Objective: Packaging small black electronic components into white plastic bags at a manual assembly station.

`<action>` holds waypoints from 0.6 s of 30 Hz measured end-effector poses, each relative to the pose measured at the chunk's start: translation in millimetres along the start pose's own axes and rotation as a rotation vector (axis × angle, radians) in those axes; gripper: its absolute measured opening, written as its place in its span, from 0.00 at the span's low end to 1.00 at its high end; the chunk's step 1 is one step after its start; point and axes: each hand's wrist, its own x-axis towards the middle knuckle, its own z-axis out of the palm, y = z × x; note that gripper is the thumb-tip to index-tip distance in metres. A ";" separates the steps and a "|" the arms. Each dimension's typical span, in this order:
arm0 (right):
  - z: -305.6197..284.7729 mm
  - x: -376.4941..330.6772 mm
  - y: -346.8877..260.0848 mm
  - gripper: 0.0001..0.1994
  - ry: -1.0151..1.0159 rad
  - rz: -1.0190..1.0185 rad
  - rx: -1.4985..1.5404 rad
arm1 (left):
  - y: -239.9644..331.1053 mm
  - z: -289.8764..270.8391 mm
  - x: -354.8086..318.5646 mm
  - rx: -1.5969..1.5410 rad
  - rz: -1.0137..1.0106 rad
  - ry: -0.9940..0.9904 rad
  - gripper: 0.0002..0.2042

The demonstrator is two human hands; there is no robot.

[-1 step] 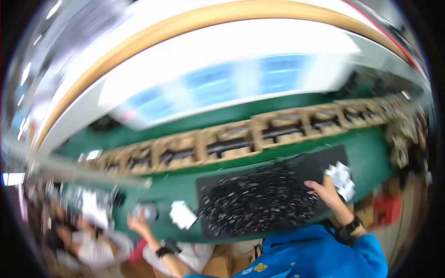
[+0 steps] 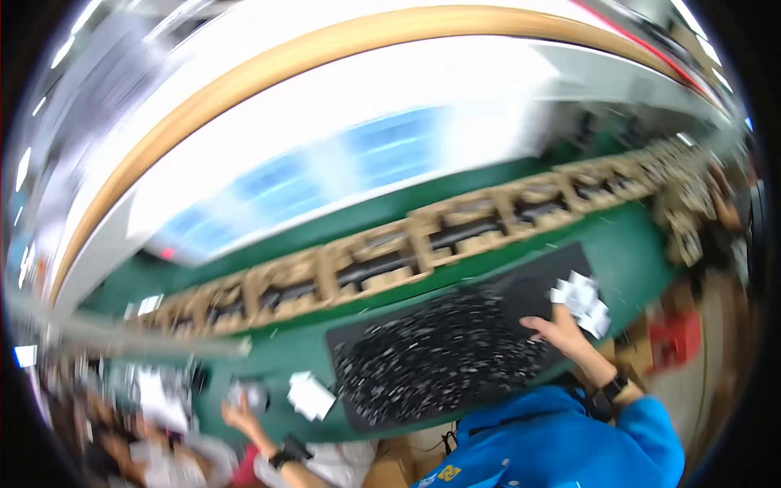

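A wide pile of small black pieces with pale specks [image 2: 431, 358] lies on a dark mat [image 2: 533, 285] in front of me. My right hand [image 2: 567, 333] is at the mat's right end with its thumb spread from the fingers. Its fingertips reach a loose heap of white slips or small packets [image 2: 584, 299]; whether they touch is blurred. Far to the left, my left hand [image 2: 242, 416] has its fingers apart beside a round, greyish, see-through object [image 2: 254, 395]. A small stack of white sheets [image 2: 310, 396] lies between that object and the mat.
A row of open cardboard boxes [image 2: 378, 260] with dark contents runs along the green table [image 2: 285, 346] behind the mat. People sit at the left, near a white bundle [image 2: 154, 398]. A red stool or crate [image 2: 675, 340] stands at the right. More cardboard [image 2: 679, 232] is heaped far right.
The whole view has turned, so the table and boxes sit more tilted and farther left. Both hands stay nearly where they were over the table.
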 end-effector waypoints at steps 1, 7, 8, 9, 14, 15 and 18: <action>-5.9 -1.1 0.6 0.23 -0.043 0.009 -0.030 | -66.2 1.4 -0.9 0.146 -0.006 -0.029 0.30; -68.8 -46.1 45.1 0.21 0.199 0.070 0.103 | 103.1 39.4 18.2 -0.319 -0.259 -0.270 0.18; -79.2 -50.0 55.0 0.21 0.214 0.090 0.131 | 88.2 50.0 19.3 -0.457 -0.287 -0.241 0.18; -91.2 -53.7 67.2 0.21 0.222 0.113 0.153 | 88.3 53.4 22.0 -0.465 -0.271 -0.255 0.18; -142.2 -64.7 78.8 0.31 0.458 0.044 0.138 | 148.2 29.0 8.0 -0.388 -0.225 0.073 0.18; -162.1 -61.5 93.6 0.33 0.475 0.062 0.152 | 179.6 9.3 6.5 -0.260 -0.110 0.050 0.18; -209.5 -33.7 111.0 0.35 0.608 0.109 0.029 | 241.0 -13.8 3.0 0.115 -0.105 0.015 0.11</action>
